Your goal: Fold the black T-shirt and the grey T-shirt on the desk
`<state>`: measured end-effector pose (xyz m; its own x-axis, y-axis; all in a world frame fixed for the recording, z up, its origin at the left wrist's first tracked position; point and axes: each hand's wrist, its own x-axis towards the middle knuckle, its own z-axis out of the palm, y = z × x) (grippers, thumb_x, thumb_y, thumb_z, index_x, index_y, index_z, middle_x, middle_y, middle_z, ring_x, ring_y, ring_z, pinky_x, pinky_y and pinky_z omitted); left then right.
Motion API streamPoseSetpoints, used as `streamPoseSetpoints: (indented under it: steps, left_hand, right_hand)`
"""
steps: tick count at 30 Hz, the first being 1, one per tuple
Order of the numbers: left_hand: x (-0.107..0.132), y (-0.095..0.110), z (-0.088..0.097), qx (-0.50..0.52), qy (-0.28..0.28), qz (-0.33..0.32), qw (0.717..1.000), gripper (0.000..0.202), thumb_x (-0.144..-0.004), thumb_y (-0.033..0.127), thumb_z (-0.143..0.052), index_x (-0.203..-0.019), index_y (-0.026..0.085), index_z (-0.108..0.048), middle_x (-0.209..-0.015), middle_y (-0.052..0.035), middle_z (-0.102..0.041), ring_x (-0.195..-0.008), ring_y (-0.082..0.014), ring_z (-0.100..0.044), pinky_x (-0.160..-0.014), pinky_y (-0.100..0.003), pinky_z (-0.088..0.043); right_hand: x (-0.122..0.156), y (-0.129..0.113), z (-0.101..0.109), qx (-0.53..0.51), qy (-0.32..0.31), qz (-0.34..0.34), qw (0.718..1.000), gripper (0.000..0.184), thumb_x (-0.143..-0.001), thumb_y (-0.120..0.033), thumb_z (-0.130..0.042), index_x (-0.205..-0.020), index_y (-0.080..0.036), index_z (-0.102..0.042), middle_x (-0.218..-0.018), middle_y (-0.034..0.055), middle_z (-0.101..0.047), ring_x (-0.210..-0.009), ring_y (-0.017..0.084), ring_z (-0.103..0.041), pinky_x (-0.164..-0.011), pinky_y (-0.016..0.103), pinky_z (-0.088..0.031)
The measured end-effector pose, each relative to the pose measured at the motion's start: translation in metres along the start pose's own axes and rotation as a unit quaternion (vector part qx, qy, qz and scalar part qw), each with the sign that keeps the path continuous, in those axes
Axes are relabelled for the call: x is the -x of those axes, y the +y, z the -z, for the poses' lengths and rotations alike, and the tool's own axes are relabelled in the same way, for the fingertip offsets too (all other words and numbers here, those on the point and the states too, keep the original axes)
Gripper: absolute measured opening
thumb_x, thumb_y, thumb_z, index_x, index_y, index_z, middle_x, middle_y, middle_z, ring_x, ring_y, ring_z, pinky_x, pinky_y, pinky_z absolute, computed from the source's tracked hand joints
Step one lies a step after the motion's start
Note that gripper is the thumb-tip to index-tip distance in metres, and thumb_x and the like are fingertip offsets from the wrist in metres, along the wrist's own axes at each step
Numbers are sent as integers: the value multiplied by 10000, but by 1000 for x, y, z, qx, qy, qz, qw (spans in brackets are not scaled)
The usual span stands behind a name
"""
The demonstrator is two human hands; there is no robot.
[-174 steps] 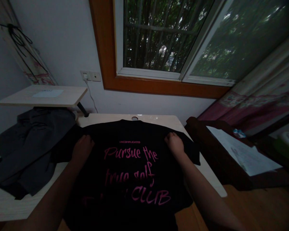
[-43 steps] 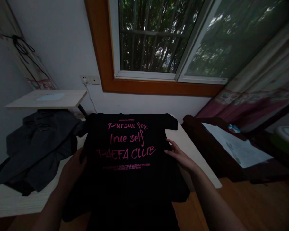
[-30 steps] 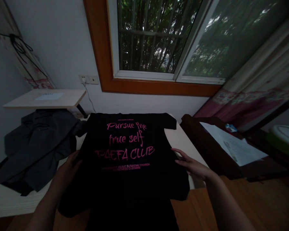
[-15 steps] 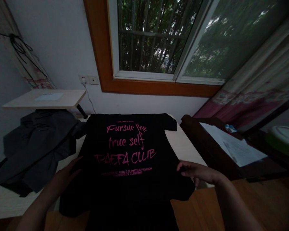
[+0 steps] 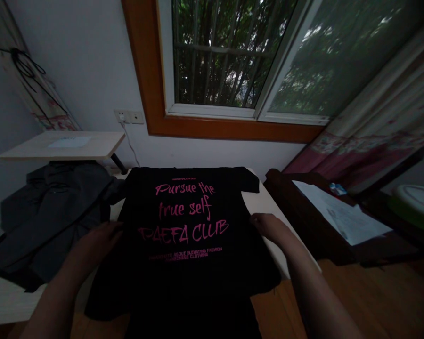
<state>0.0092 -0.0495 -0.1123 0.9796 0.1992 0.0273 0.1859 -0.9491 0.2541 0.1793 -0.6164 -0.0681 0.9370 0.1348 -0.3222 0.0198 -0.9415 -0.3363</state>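
A black T-shirt (image 5: pixel 183 278) with pink lettering lies spread over a pale table (image 5: pixel 265 202), its near part hanging past the front edge. At the shirt's left side, my left hand (image 5: pixel 101 240) has its fingers closed on the border of the cloth; darkness hides part of the fingertips. My right hand (image 5: pixel 266 225) pinches the opposite side edge, just below the far right sleeve. The near right sleeve corner lies free of it.
Left of the shirt is a heap of dark grey clothing (image 5: pixel 53 212), beneath a small raised board (image 5: pixel 63 148) with a paper on it. To the right, a dark brown piece of furniture (image 5: pixel 286 197) bears papers (image 5: pixel 339 212). Behind stands a wall with a window (image 5: pixel 233 113).
My right hand has moved from the near right sleeve up and inward to the shirt's side edge. My left hand has shifted slightly up along its side. The shirt's near right corner has dropped slightly inward.
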Motion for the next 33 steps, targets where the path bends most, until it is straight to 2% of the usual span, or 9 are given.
streamPoseSetpoints:
  steps: [4, 6, 9, 12, 16, 19, 22, 26, 33]
  left_hand:
    - [-35, 40, -9, -35, 69, -93, 993, 512, -946, 452, -430, -1347, 205, -632, -1307, -112, -670, -1222, -287, -608, -1116, -453, -445]
    - [-53, 68, -20, -33, 95, -129, 987, 505, -965, 444, -435, -1358, 191, -624, -1430, -113, -593, -1332, -286, -533, -1160, -447, -410]
    - [-77, 113, -39, -33, 101, -165, 980, 504, -990, 422, -419, -1390, 171, -594, -1549, -113, -484, -1469, -301, -384, -1207, -485, -344]
    - [-98, 150, -57, -47, 108, -163, 980, 520, -998, 376, -410, -1456, 161, -527, -1603, -123, -407, -1497, -313, -338, -1212, -522, -314]
    - [-118, 167, -72, -68, 99, -136, 983, 530, -1011, 365, -364, -1470, 148, -516, -1597, -124, -415, -1497, -315, -338, -1225, -534, -268]
    - [-124, 157, -77, -77, 92, -116, 986, 554, -1018, 413, -342, -1494, 171, -489, -1608, -116, -396, -1494, -310, -345, -1228, -548, -243]
    - [-125, 137, -76, -81, 87, -103, 987, 584, -1023, 454, -315, -1520, 178, -449, -1625, -110, -365, -1512, -294, -311, -1230, -540, -234]
    - [-123, 106, -70, -86, 87, -75, 990, 608, -1025, 473, -296, -1530, 161, -430, -1623, -124, -367, -1510, -310, -313, -1216, -554, -253]
    - [-111, 54, -67, -85, 106, -46, 990, 607, -1008, 429, -333, -1477, 74, -481, -1587, -181, -409, -1494, -322, -346, -1215, -526, -276]
  right_hand:
    - [-24, -58, -31, 46, 177, 159, 970, 324, -989, -235, -449, -1095, -206, -754, -1063, 115, -735, -1027, 243, -665, -930, 344, -493]
    - [-36, -89, -51, 46, 216, 222, 950, 363, -999, -216, -434, -1232, -187, -711, -1184, 122, -707, -1125, 251, -624, -1028, 368, -464]
    - [-52, -137, -82, 37, 242, 277, 929, 414, -1011, -262, -451, -1368, -141, -623, -1430, 140, -581, -1365, 263, -481, -1182, 399, -346]
    - [-67, -180, -110, 41, 222, 302, 926, 498, -1009, -333, -489, -1470, -145, -522, -1589, 126, -422, -1482, 281, -348, -1219, 442, -288]
    - [-84, -210, -132, 54, 196, 298, 933, 530, -1030, -411, -445, -1508, -184, -475, -1627, 107, -364, -1518, 265, -292, -1242, 481, -214]
    - [-94, -206, -131, 63, 194, 283, 937, 566, -1036, -483, -408, -1523, -199, -455, -1635, 95, -348, -1529, 250, -269, -1250, 471, -184]
    - [-104, -184, -119, 71, 199, 263, 941, 606, -1035, -521, -388, -1538, -185, -435, -1644, 99, -327, -1534, 248, -256, -1256, 449, -169]
    - [-115, -140, -100, 70, 203, 218, 952, 611, -1043, -509, -369, -1550, -171, -411, -1644, 115, -322, -1531, 249, -263, -1248, 450, -187]
    - [-122, -62, -78, 67, 259, 162, 950, 554, -1030, -419, -401, -1475, -108, -509, -1584, 157, -422, -1496, 269, -345, -1220, 462, -279]
